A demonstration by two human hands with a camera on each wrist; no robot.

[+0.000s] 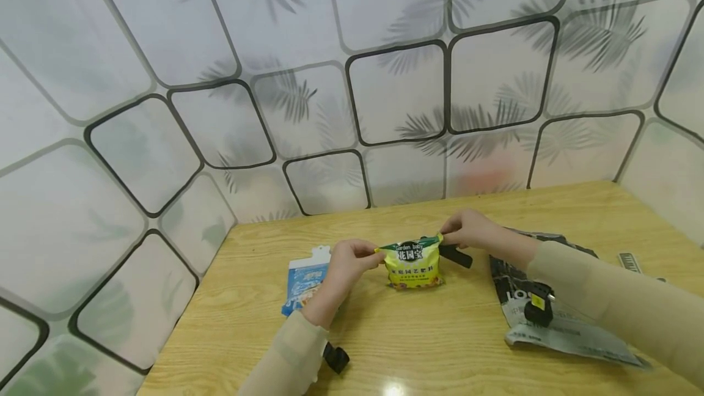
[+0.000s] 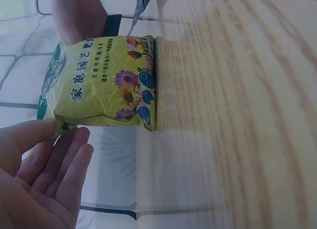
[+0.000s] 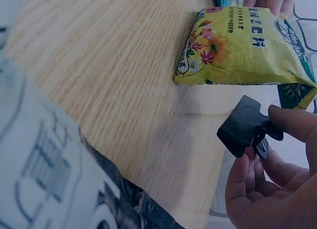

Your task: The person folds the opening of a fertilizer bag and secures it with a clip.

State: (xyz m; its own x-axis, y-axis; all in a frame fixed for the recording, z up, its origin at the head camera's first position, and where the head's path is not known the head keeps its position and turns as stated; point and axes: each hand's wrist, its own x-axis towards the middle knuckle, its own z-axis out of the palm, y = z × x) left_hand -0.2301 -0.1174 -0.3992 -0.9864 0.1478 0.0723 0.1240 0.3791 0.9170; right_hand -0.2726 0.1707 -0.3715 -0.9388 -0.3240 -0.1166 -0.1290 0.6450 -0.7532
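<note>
A yellow fertilizer bag [image 1: 412, 267] with a green top and printed flowers stands upright on the table, bottom edge down. My left hand [image 1: 352, 264] pinches its upper left corner between thumb and fingers; the left wrist view shows this hand [image 2: 49, 169] from close by. At the other upper corner is my right hand [image 1: 467, 229]. In the right wrist view that hand [image 3: 282, 174] pinches the handles of a black clip [image 3: 242, 125], beside the bag's top edge. Whether the right fingers also touch the bag cannot be told. From the head view, the bag partly covers the clip [image 1: 456, 256].
A blue and white packet [image 1: 302, 283] lies left of the bag, partly behind my left hand. Under my right forearm lies a large black and grey bag [image 1: 555, 329]. A small pale slotted item [image 1: 629, 262] is farther right. A patterned curtain [image 1: 396, 96] borders the wooden table [image 1: 418, 347].
</note>
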